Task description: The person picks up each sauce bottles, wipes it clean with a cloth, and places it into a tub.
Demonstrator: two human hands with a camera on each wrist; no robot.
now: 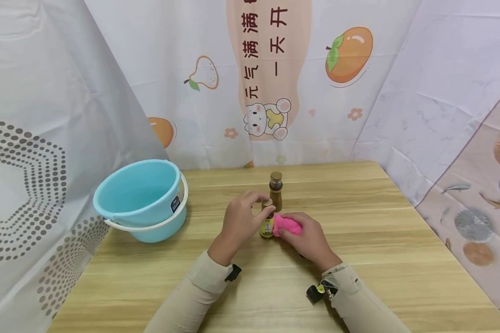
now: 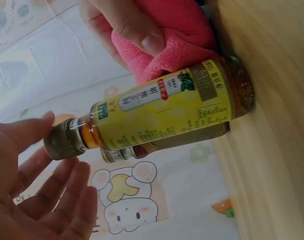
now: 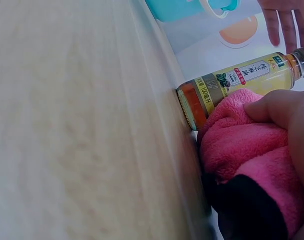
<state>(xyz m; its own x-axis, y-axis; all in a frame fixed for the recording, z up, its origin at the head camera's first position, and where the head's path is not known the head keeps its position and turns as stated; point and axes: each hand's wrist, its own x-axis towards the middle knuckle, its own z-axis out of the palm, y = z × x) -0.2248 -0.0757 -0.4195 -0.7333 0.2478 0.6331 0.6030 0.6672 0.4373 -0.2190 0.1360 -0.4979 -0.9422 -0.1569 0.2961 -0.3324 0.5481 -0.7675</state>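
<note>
A small sesame oil bottle (image 1: 267, 226) with a yellow label stands upright on the table. My left hand (image 1: 243, 216) has its thumb and fingers about the brown cap (image 2: 61, 141), pinching it at the top. A bunched pink cloth (image 3: 242, 145) is gripped in my right hand (image 1: 310, 237) and pressed against the side of the bottle's label. Just behind stands a second, darker glass bottle (image 1: 276, 194) with a gold-brown cap; the yellow bottle partly hides it in the left wrist view.
At the left of the wooden table (image 1: 383, 240) stands a light blue bucket (image 1: 154, 233) with its white handle lowered over the front. A printed curtain (image 1: 191, 41) hangs behind the table's back edge, with more cloth hanging on both sides.
</note>
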